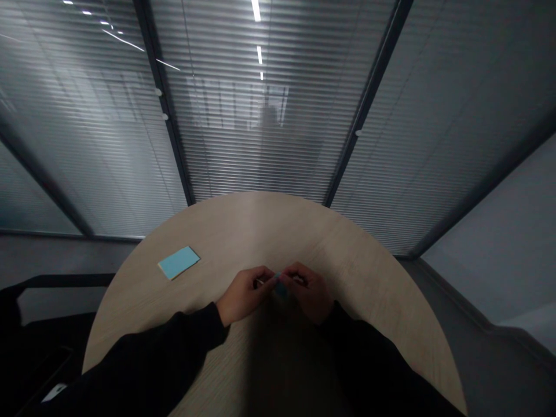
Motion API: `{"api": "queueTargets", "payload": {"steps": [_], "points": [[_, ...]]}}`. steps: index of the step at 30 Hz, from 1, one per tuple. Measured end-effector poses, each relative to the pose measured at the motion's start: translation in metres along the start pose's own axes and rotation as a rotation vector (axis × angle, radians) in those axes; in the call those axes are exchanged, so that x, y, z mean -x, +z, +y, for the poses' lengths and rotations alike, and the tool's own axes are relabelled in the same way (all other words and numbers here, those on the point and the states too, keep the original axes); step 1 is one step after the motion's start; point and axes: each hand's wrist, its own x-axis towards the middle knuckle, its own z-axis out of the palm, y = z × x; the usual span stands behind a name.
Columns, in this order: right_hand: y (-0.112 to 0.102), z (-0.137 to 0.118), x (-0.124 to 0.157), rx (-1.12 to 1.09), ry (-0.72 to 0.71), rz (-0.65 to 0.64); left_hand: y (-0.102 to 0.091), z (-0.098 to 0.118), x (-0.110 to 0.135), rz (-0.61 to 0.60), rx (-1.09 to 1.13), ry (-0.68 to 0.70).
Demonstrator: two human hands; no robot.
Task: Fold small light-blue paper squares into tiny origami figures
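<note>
My left hand [247, 292] and my right hand [308, 291] meet over the middle of the round table, thumbs and fingertips pinched close together. Between them is a small blue piece of paper [281, 288], mostly covered by the fingers and dim in shadow, so its folds and shape are unclear. Both hands are closed on it. To the left of my left hand, apart from it, a pad of light-blue paper [179, 262] lies flat on the tabletop, with a yellowish edge showing underneath.
The round wooden table [260, 217] reaches to glass panels with blinds [264, 156] at the back. A dark chair [52, 301] stands at the left edge. A pale wall [499, 249] rises on the right. My shadow darkens the near part of the tabletop.
</note>
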Motion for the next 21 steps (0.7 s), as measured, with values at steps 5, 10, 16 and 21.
{"api": "queueTargets", "payload": {"steps": [5,10,16,21], "points": [[-0.0013,0.0025,-0.002,0.002,0.034,-0.016,-0.0021,-0.0007,-0.0001,-0.019,-0.022,-0.007],[-0.0032,0.0028,-0.0046,0.016,0.003,-0.028,-0.0022,0.0022,0.0006,-0.004,-0.007,0.003],[-0.0052,0.0005,-0.0033,-0.021,0.044,-0.09,-0.0016,0.001,-0.0007,0.013,0.076,-0.018],[-0.0076,0.0014,-0.0022,0.054,-0.002,-0.091,-0.0018,0.0016,-0.0007,0.032,0.163,-0.044]]}}
